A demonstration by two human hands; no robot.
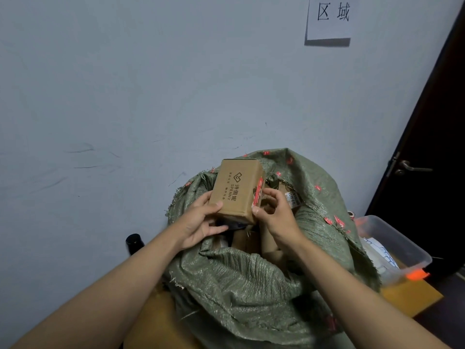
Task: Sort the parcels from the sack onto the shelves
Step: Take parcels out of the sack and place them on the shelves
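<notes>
A brown cardboard parcel (236,188) with printed lettering and red tape on its right side is held just above the open mouth of a green woven sack (241,280). My left hand (201,222) grips its lower left corner, thumb on the front face. On the lower right edge, my right hand (273,210) has its fingers on the taped side. More cardboard parcels (269,250) lie inside the sack, partly hidden by my hands. No shelves are in view.
The sack stands against a pale grey wall on a brown surface (412,298). A clear plastic bin (395,245) with an orange clip sits to its right. A dark door (432,147) with a lever handle is at far right. A black round object (134,241) stands left of the sack.
</notes>
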